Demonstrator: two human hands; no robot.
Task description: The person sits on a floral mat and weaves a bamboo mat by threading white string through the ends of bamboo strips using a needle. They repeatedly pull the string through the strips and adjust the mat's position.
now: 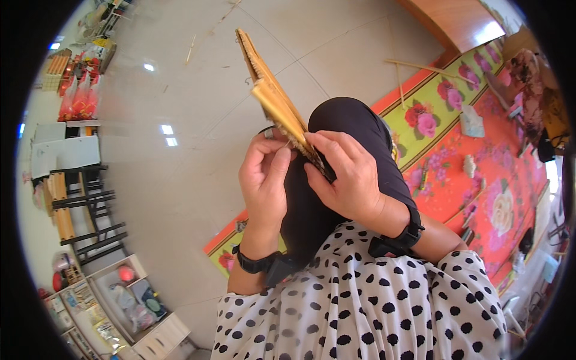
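Note:
Above my dark-trousered knees, a long, narrow golden-yellow piece [281, 107] slants up and away to the left. It looks like layered straw or split bamboo, with a rough, frayed edge and small curled strands along its left side. My right hand [347, 171] grips its near end, fingers over the top and thumb below. Against the frayed edge, my left hand [265, 171] is closed in a pinch, thumb against the fingers. Whatever lies in that pinch is too small to make out. The lower end of the piece is partly hidden by my right hand.
A red and green flowered mat [438, 150] covers the floor at right, with thin sticks [429, 70] and a tissue pack [472, 122] on it. A wooden furniture piece [459, 27] stands far right. At left are a black metal rack [90, 207] and a drawer unit [159, 339].

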